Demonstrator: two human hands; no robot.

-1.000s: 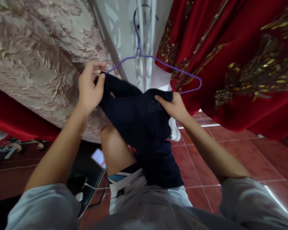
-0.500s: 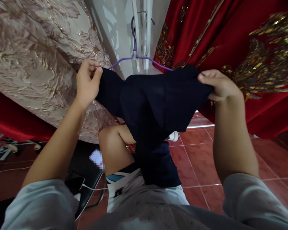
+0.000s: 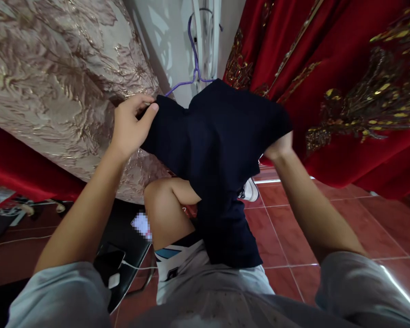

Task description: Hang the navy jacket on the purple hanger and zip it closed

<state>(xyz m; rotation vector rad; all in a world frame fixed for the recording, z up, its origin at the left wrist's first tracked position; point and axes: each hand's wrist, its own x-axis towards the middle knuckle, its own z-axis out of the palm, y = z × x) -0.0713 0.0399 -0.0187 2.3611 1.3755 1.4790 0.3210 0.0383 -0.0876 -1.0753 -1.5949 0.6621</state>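
Observation:
A dark navy garment (image 3: 225, 132) is spread between my hands, its lower part draped over my lap. I cannot make out what kind of garment it is. My left hand (image 3: 133, 120) pinches its upper left corner between thumb and fingers. My right hand (image 3: 279, 145) is beneath the right part, and its fingers are hidden by the cloth. Behind the garment's upper edge shows a purple wire hanger (image 3: 196, 68), its lower bar mostly covered.
Pale embossed fabric (image 3: 61, 91) hangs at the left, and red cloth with gold sequins (image 3: 328, 91) at the right. White metal poles (image 3: 215, 41) stand ahead. On a black seat (image 3: 123, 218) lie phones, one with a white cable. The floor (image 3: 294, 228) is red tile.
My right hand has let go of the garment's right upper corner and moved inward, under the cloth. The garment's middle has risen over the hanger bar. My left hand keeps its pinch.

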